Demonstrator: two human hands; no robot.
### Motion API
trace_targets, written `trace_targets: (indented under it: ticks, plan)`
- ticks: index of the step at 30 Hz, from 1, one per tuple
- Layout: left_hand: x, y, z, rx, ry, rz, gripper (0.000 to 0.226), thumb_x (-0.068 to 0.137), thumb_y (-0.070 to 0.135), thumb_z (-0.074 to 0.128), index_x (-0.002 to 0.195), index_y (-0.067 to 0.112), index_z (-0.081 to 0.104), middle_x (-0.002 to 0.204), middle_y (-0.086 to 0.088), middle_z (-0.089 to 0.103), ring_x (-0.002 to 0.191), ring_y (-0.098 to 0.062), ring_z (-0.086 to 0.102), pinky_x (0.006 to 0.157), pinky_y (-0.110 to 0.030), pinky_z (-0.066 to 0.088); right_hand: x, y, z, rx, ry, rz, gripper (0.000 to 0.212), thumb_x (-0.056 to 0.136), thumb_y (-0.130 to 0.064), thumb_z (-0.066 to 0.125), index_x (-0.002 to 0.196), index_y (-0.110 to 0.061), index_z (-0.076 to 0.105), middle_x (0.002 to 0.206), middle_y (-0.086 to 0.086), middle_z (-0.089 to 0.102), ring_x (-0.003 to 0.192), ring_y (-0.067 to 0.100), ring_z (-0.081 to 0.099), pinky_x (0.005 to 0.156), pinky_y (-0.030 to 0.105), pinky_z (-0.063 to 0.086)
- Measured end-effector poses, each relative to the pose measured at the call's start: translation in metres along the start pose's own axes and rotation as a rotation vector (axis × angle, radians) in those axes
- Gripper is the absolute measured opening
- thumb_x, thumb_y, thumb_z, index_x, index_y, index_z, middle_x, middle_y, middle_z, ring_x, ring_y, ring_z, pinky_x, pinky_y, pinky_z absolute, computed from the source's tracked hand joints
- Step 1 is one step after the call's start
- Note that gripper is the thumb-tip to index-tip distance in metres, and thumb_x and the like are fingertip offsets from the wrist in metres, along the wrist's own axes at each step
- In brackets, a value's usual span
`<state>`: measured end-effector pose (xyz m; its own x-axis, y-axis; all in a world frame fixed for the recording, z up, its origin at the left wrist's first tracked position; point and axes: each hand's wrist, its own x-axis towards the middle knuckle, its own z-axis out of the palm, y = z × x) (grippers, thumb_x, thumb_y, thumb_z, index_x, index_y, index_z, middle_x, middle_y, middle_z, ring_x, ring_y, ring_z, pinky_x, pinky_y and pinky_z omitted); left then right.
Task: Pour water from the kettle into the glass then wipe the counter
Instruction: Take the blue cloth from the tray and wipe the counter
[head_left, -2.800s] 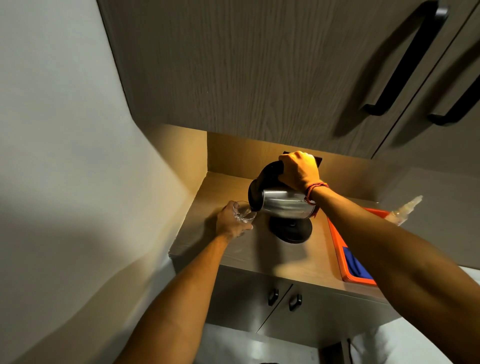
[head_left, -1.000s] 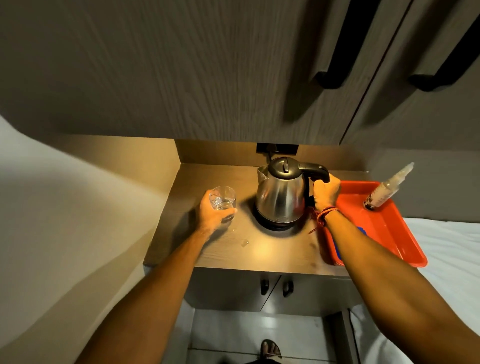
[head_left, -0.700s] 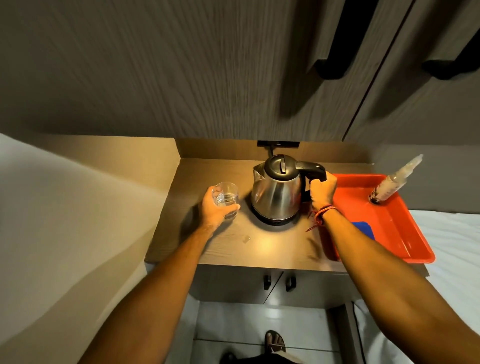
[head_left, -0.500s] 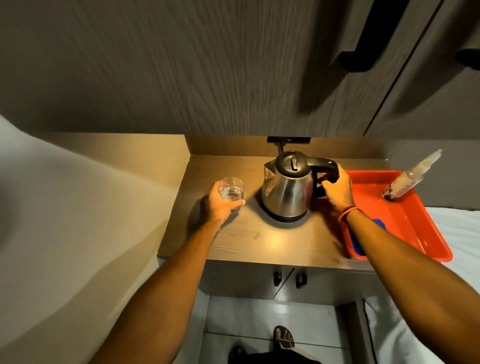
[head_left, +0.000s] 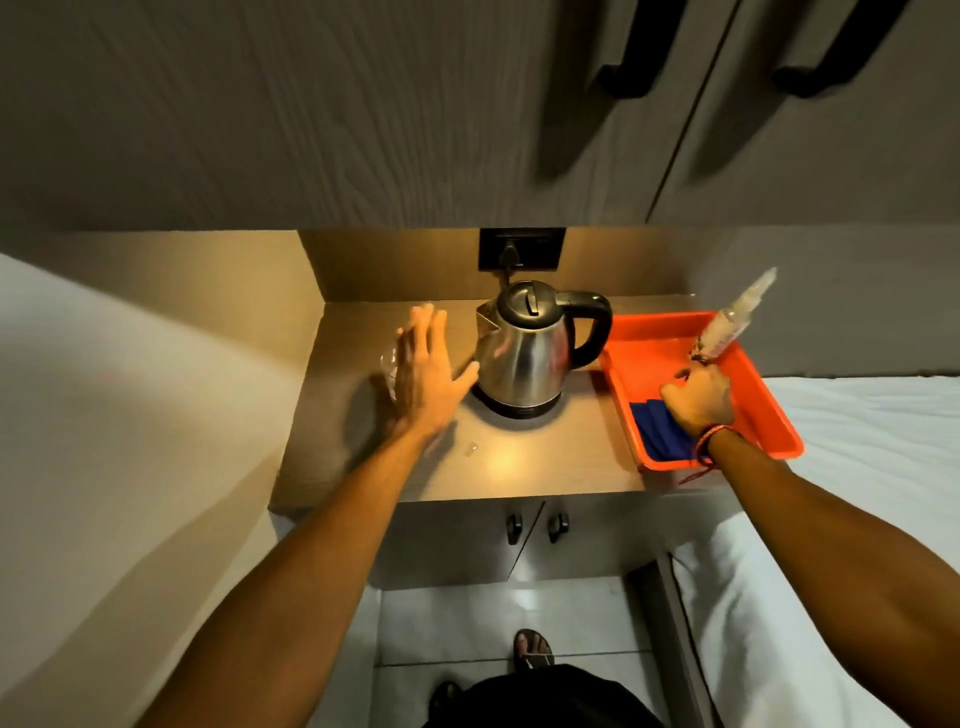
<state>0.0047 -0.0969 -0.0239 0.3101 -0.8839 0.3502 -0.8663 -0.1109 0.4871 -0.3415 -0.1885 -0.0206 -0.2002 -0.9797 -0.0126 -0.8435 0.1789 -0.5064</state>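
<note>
kettle (head_left: 524, 358) upright, spout left, handle right; left hand (head_left: 423, 376) open, right hand (head_left: 698, 397) on blue cloth (head_left: 657, 428), grip unclear.

Dim, warm under-cabinet glow; glare on counter (head_left: 498, 457); blurred, bowed edges.

The blurred left hand (head_left: 423, 371) hides most of the glass (head_left: 387, 359); the right hand (head_left: 698, 397) covers part of the blue cloth (head_left: 655, 428).

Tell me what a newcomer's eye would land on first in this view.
The shiny steel kettle stands upright on its base at the middle of the wooden counter. To its right a bright orange tray holds a blue cloth, where the right hand reaches beside a leaning spray bottle. The left hand hovers open over the glass.
</note>
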Motion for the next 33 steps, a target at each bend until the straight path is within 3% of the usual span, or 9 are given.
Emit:
trace_targets:
  ticks: [2,4,8,14,17,19,23,27,33]
  plan:
    - [-0.014,0.033,0.01,-0.001,0.032,0.28,0.068,0.089,0.043,0.066,0.145,0.009,0.047,0.148,-0.013,0.048,0.139,-0.029,0.045,0.122,-0.045,0.033,-0.009,0.004,0.001,-0.065,-0.065,0.083,0.042,0.081,-0.026,0.06,0.115,-0.001,0.064,0.123,0.028,0.06,0.116,0.047,0.055,0.1,0.05,0.046]
    - [-0.032,0.064,0.025,0.012,0.035,0.496,0.052,0.088,0.04,0.065,0.13,0.009,0.058,0.128,-0.012,0.061,0.118,-0.028,0.058,0.105,-0.045,0.05,-0.016,0.006,0.001,-0.082,-0.112,0.164,0.05,0.085,-0.035,0.058,0.12,0.001,0.061,0.127,0.029,0.06,0.117,0.046,0.056,0.101,0.049,0.046]
    - [-0.055,0.116,0.047,-0.053,-0.2,0.609,0.045,0.091,0.042,0.058,0.126,0.013,0.057,0.119,-0.005,0.062,0.106,-0.024,0.061,0.087,-0.04,0.054,-0.028,0.008,-0.009,-0.093,-0.241,0.213,0.051,0.086,-0.039,0.06,0.118,0.001,0.066,0.124,0.026,0.065,0.114,0.043,0.061,0.097,0.046,0.051]
    - [-0.055,0.126,0.061,-0.178,-0.503,0.327,0.054,0.098,0.045,0.056,0.139,0.011,0.049,0.137,-0.008,0.055,0.128,-0.026,0.053,0.106,-0.043,0.046,-0.033,0.011,-0.021,-0.017,-0.23,0.213,0.041,0.079,-0.015,0.071,0.114,0.005,0.065,0.118,0.025,0.067,0.111,0.041,0.063,0.091,0.046,0.054]
    - [-0.054,0.119,0.056,-0.241,-0.487,0.245,0.055,0.099,0.044,0.056,0.143,0.012,0.046,0.141,-0.008,0.052,0.133,-0.025,0.05,0.109,-0.042,0.045,-0.037,-0.003,-0.029,0.081,-0.205,0.124,0.02,0.075,-0.016,0.071,0.079,0.001,0.062,0.085,0.021,0.063,0.081,0.035,0.061,0.063,0.039,0.048]
    - [-0.051,0.115,0.051,-0.264,-0.421,0.227,0.055,0.098,0.044,0.056,0.144,0.015,0.045,0.141,-0.006,0.052,0.134,-0.023,0.049,0.109,-0.04,0.046,-0.036,-0.016,-0.032,0.119,-0.136,0.035,0.027,0.078,-0.022,0.067,0.062,-0.01,0.049,0.072,0.014,0.056,0.071,0.03,0.053,0.052,0.031,0.035]
    - [-0.044,0.108,0.033,-0.325,-0.319,0.166,0.051,0.099,0.043,0.055,0.141,0.016,0.048,0.14,-0.003,0.054,0.132,-0.019,0.051,0.107,-0.037,0.046,-0.044,-0.058,-0.037,0.267,-0.002,-0.211,0.017,0.073,-0.022,0.067,0.076,-0.006,0.06,0.075,0.013,0.066,0.071,0.029,0.057,0.063,0.039,0.046]
    - [-0.037,0.089,0.014,-0.549,-0.316,-0.072,0.035,0.1,0.032,0.058,0.129,0.013,0.057,0.12,-0.005,0.067,0.109,-0.022,0.064,0.095,-0.039,0.051,-0.065,-0.113,-0.02,0.439,-0.161,-0.359,0.031,0.062,-0.021,0.059,0.083,0.001,0.063,0.075,0.011,0.065,0.069,0.019,0.052,0.064,0.036,0.045]
    - [-0.047,0.03,-0.015,-0.812,-0.209,-0.554,0.027,0.101,0.013,0.057,0.119,-0.007,0.061,0.097,-0.015,0.063,0.092,-0.024,0.059,0.084,-0.049,0.054,-0.113,-0.156,0.05,0.693,-0.495,-0.244,0.029,0.07,-0.002,0.06,0.098,0.008,0.06,0.089,0.014,0.063,0.085,0.023,0.056,0.08,0.042,0.05]
